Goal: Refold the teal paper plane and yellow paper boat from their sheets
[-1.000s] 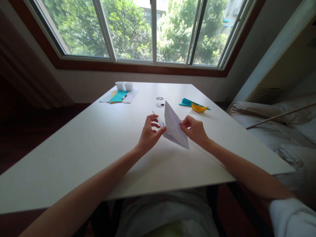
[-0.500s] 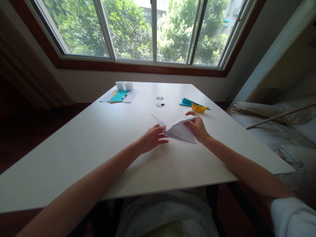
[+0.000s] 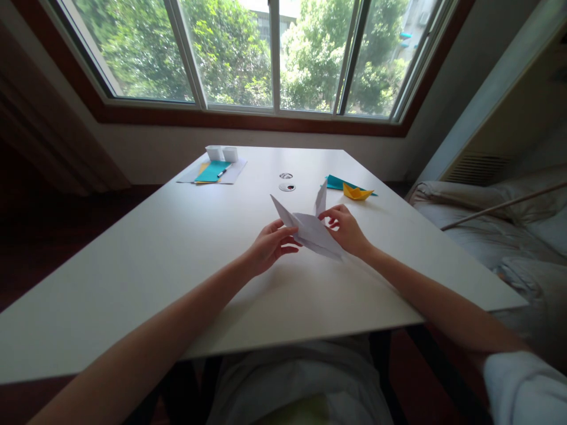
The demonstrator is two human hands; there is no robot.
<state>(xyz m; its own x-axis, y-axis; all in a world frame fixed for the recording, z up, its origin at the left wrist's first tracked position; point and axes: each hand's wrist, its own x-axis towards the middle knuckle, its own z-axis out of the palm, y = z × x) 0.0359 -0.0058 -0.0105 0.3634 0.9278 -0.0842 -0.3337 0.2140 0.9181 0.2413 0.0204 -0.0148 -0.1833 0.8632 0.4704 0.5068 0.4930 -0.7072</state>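
Observation:
A white folded paper figure is held up over the near middle of the table, with pointed flaps sticking up at its left and right. My left hand pinches its left side between thumb and fingers, the lower fingers loosely bent. On the other side, my right hand grips the paper at the base of the raised right flap with thumb and fingertips. Part of the figure's right side is hidden by that hand.
On the white table, a yellow paper boat and a folded teal paper piece lie at the right. Two round stickers or discs sit centre back. Teal paper, a pen and white cups are back left.
The right flap of the white paper has swung from pointing sideways to standing up. My right hand has shifted slightly left and down to that flap's base; my left hand stays nearly still.

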